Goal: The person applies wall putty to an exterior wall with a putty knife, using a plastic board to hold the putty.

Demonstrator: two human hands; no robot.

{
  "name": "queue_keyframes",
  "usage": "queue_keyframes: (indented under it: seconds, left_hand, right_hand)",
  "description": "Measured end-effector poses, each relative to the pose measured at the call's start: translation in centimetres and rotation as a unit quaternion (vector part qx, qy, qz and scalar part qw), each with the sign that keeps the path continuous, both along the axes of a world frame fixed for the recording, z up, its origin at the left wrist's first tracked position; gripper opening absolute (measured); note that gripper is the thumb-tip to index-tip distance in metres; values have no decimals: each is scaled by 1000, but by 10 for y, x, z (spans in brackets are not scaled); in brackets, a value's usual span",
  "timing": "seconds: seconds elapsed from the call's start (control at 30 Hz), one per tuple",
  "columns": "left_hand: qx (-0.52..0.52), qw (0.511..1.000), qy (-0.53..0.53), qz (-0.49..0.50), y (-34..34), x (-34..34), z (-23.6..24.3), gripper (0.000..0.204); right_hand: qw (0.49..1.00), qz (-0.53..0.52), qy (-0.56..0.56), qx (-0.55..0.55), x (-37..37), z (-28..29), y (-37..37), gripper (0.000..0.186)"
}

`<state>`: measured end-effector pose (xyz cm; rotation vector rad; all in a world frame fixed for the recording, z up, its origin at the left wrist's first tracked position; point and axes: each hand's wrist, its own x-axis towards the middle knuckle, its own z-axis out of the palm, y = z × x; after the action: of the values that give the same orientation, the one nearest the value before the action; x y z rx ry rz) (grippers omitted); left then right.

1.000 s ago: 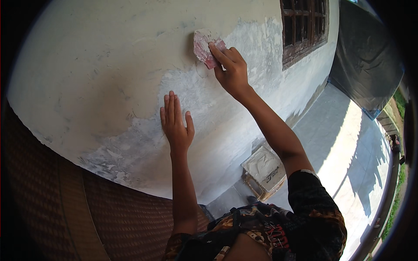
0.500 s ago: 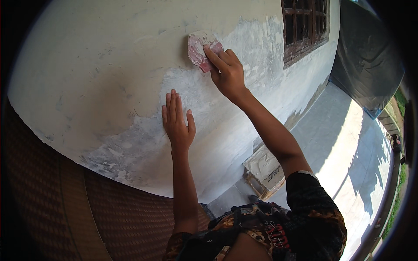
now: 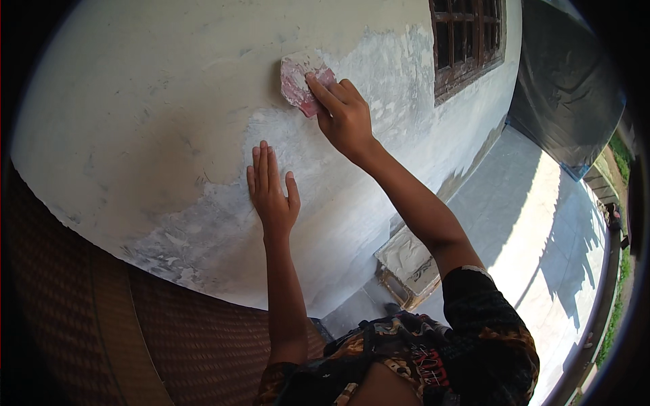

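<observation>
One worn, pinkish sheet of sandpaper (image 3: 302,82) lies flat against the pale plastered wall (image 3: 156,115), high on it, at the edge of a scraped, whiter patch. The right hand (image 3: 344,116) presses it there, fingers (image 3: 321,91) stretched together over its lower right part, so the sheet is held against the plaster rather than pinched. Below and to the left, well apart from the sheet, the left hand (image 3: 272,196) rests flat on the wall, fingers straight and close together, thumb set off, holding nothing. A dark brown wooden barred window (image 3: 467,40) sits in the wall to the right. Lower down, a dusty pale box (image 3: 409,264) stands on the grey paved floor (image 3: 535,223) beside the wall's foot.
</observation>
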<state>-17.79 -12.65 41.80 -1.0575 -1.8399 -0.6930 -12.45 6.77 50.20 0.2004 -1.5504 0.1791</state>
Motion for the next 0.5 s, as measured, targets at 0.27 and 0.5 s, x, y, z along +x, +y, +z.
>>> queue_keyframes:
  seconds: [0.27, 0.5]
  left_hand:
    - [-4, 1000, -5, -5, -3, 1, 2, 56]
    - [-1, 1000, 10, 14, 2, 2, 0, 57]
  right_hand:
    - [995, 32, -89, 12, 3, -85, -22, 61]
    - [999, -24, 5, -28, 3, -1, 29, 57]
